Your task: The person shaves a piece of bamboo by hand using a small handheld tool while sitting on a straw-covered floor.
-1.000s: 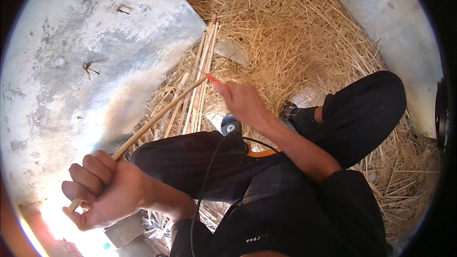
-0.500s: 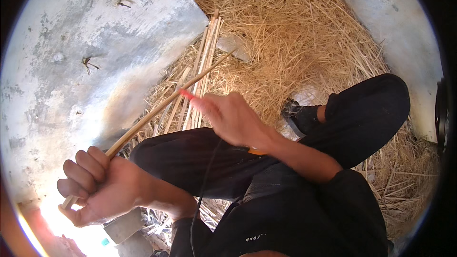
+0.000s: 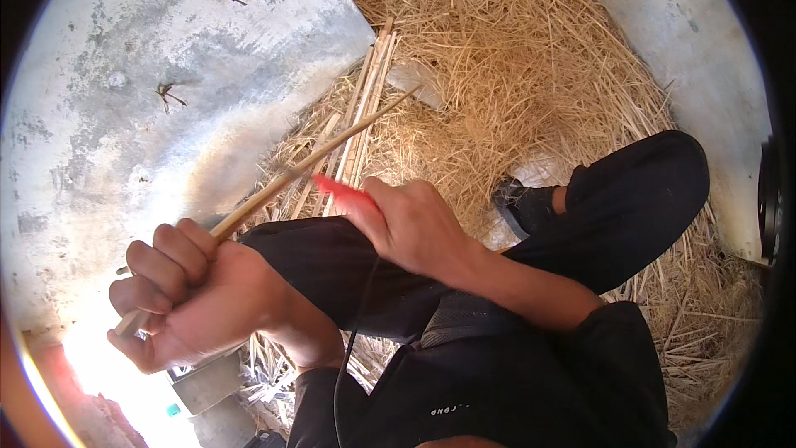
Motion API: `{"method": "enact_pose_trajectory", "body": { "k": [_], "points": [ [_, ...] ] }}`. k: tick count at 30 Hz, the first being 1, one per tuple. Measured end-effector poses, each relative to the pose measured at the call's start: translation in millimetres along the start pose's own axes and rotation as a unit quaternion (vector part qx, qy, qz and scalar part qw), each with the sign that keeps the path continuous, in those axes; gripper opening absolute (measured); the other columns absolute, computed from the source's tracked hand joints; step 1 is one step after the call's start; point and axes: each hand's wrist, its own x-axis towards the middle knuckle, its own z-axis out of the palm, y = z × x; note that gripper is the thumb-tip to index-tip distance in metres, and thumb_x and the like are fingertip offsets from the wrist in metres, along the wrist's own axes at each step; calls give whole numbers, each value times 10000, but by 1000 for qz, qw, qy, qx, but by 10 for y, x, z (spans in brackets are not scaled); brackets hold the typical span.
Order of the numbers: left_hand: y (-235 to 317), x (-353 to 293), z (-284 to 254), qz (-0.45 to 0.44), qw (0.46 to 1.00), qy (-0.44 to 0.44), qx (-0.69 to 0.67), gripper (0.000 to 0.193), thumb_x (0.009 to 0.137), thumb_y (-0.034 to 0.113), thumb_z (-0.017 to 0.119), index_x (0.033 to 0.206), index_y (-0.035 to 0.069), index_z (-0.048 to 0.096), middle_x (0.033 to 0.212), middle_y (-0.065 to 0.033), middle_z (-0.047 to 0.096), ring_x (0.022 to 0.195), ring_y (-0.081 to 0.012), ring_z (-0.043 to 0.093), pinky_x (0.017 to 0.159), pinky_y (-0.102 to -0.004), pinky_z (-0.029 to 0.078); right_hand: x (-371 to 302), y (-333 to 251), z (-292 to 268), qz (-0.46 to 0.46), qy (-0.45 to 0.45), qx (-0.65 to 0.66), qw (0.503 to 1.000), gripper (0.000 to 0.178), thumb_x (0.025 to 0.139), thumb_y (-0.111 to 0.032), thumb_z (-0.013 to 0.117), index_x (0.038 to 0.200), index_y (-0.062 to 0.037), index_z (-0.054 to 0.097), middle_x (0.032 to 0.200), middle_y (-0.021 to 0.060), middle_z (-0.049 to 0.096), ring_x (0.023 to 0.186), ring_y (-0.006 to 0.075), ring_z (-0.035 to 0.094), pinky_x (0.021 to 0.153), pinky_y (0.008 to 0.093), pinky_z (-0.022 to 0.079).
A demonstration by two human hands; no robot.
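Observation:
My left hand [image 3: 203,294] is closed round the thick end of a long tapering wooden stick [image 3: 259,201], and the cut end pokes out below the fingers. The stick slants up to the right, over my bent leg, to a thin tip. Close below its middle is my right hand [image 3: 419,228], fingers curled. Its foremost finger shows bright red, perhaps from strong light or a covering. Whatever the right hand holds is hidden. A dark patch shows on the stick near that finger.
Pale split sticks [image 3: 365,108] lie in a bundle on loose straw [image 3: 514,58]. A whitewashed wall [image 3: 99,116] stands on the left, another pale wall [image 3: 705,75] on the right. My shoe [image 3: 528,203] rests on the straw. A thin dark cable [image 3: 352,348] hangs in front of me.
My left hand has moved slightly up and right with the stick. The right hand has shifted a little right and down, now slightly apart from the stick.

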Motion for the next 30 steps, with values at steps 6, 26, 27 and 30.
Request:
{"method": "enact_pose_trajectory", "body": {
  "k": [6,26,27,30],
  "points": [
    [58,-6,-35,-22,999,-46,-14,428,861,382,338,540,130,210,473,20,171,420,-87,94,392,-257,87,97,-91,-165,14,-15,-26,999,366,924,-299,520,746,16,576,505,213,492,471,387,538,419,421,392],
    [-18,82,-238,239,947,-97,189,423,904,291,255,501,164,254,424,30,159,360,-79,182,479,-249,220,137,101,-253,29,-80,-142,986,444,944,-345,456,761,34,599,557,246,499,507,399,541,455,422,396],
    [21,50,-225,243,947,-111,181,418,904,282,263,502,169,251,432,33,152,353,-75,178,481,-251,216,114,40,-307,44,-86,-104,990,437,944,-343,458,762,29,600,563,243,505,511,397,542,455,419,398],
    [-23,22,-189,271,933,-84,222,403,901,247,285,506,183,240,451,35,147,347,-70,181,487,-257,210,7,-378,-345,35,-50,24,998,432,943,-340,461,761,26,599,560,232,518,518,398,545,460,432,401]
  ]
}}
